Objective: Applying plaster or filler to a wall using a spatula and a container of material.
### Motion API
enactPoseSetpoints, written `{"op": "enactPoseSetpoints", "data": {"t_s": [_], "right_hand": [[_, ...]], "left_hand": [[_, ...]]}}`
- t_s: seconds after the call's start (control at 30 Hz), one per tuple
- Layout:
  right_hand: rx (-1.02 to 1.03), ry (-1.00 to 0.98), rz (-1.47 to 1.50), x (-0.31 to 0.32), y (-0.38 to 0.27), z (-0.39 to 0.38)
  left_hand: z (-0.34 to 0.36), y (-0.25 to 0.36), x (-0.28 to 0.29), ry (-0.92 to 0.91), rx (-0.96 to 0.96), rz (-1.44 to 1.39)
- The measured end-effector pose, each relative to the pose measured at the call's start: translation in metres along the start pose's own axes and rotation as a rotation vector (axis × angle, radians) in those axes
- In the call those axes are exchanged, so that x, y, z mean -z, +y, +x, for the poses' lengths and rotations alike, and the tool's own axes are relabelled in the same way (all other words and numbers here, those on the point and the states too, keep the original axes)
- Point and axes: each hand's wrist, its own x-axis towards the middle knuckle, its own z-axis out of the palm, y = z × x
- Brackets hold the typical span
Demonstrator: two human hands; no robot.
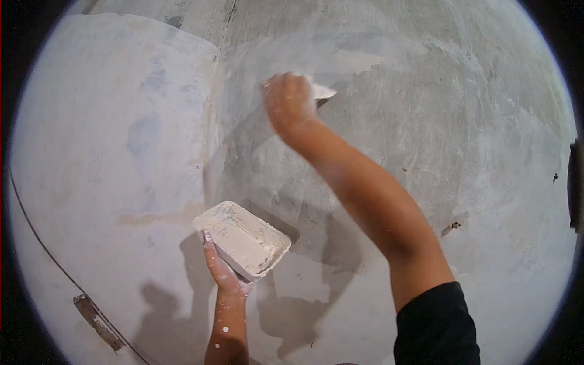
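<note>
My left hand [220,266] holds a rectangular, pale, putty-smeared tub [242,237] from beneath, thumb along its left side, with pale paste inside. White spatters mark that hand and forearm. Higher up, my right hand [291,100] is closed on a flat scraper or trowel [323,92] against the grey upper wall; its handle is hidden by my fingers and its pale blade sticks out to the right. The hand is slightly blurred.
The plastered wall [103,140] has a whiter left part and patchy grey right part, meeting at a vertical seam. A dark cable [45,249] runs down the left past a rough strip [97,322]. A small fitting [453,225] juts out at right, near a dark edge [572,185].
</note>
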Motion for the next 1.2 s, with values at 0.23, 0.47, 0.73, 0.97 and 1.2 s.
{"op": "enactPoseSetpoints", "data": {"t_s": [0.23,0.47,0.73,0.97,1.2], "right_hand": [[0.307,-0.528,0.077,-0.008,-0.064,-0.036],[0.127,0.203,-0.111,0.012,0.063,-0.008],[-0.144,0.132,-0.316,0.074,0.134,0.028],[0.179,-0.048,-0.183,0.016,0.025,-0.029],[0.452,-0.479,0.07,0.026,-0.019,-0.087]], "left_hand": [[-0.001,0.005,0.007,0.072,-0.031,-0.025],[0.001,0.004,0.011,0.056,-0.116,0.034],[0.005,0.001,0.006,-0.007,-0.026,0.014],[0.0,-0.004,0.003,0.041,0.004,0.024],[0.002,-0.001,0.014,0.133,-0.06,0.079]]}}
